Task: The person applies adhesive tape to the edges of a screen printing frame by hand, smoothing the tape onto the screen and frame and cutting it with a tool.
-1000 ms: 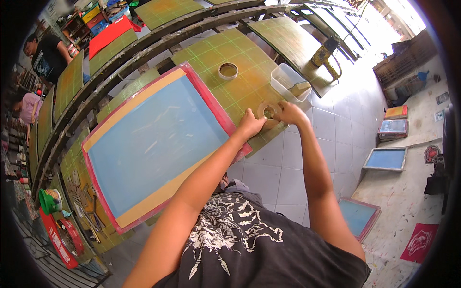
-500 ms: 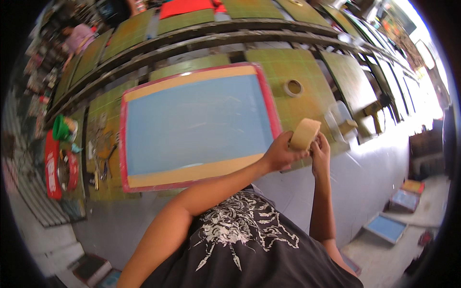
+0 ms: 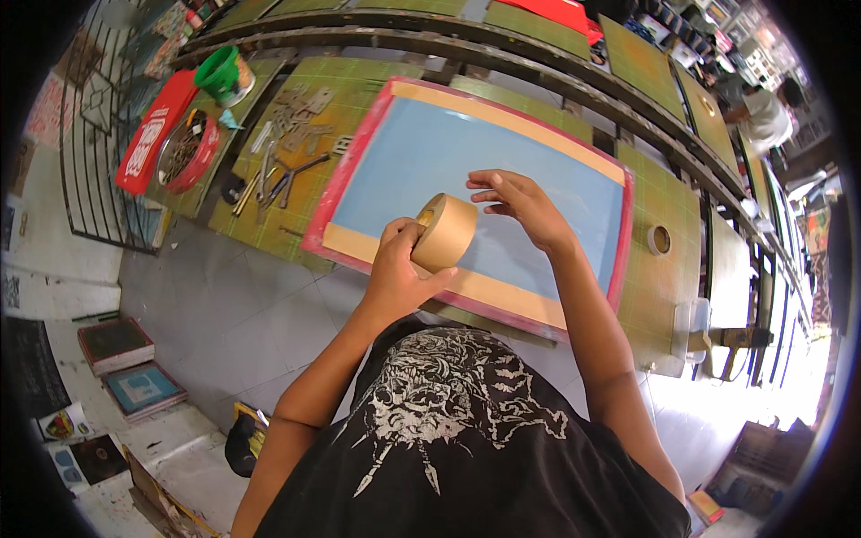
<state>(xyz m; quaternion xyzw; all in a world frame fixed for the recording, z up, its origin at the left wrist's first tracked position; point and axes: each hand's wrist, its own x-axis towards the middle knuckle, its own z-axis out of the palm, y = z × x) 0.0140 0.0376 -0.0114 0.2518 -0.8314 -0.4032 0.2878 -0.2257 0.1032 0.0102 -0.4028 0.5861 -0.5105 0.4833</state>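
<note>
A wide roll of tan tape (image 3: 451, 235) is gripped in my left hand (image 3: 395, 276), its fingers in the core and the thumb along the lower edge. The roll is above the lower border of a printing screen (image 3: 386, 161) with blue mesh and a pinkish-red frame. Strips of tan tape run along the screen's two long sides. Over the mesh, right of the roll, my right hand (image 3: 529, 211) has its fingers apart and holds nothing I can see. The screen lies flat on green-topped boards.
Left of the screen lie metal plates and hand tools (image 3: 289, 175). Beyond them are a red bowl (image 3: 190, 161) of small items and a green bucket (image 3: 224, 73). Another tape roll (image 3: 659, 238) and a clear container (image 3: 691, 330) sit at right. A person (image 3: 769, 117) is far right.
The tape roll has gone from between both hands beside the screen's right edge to my left hand over its lower border. My right hand has let go. The view has turned left.
</note>
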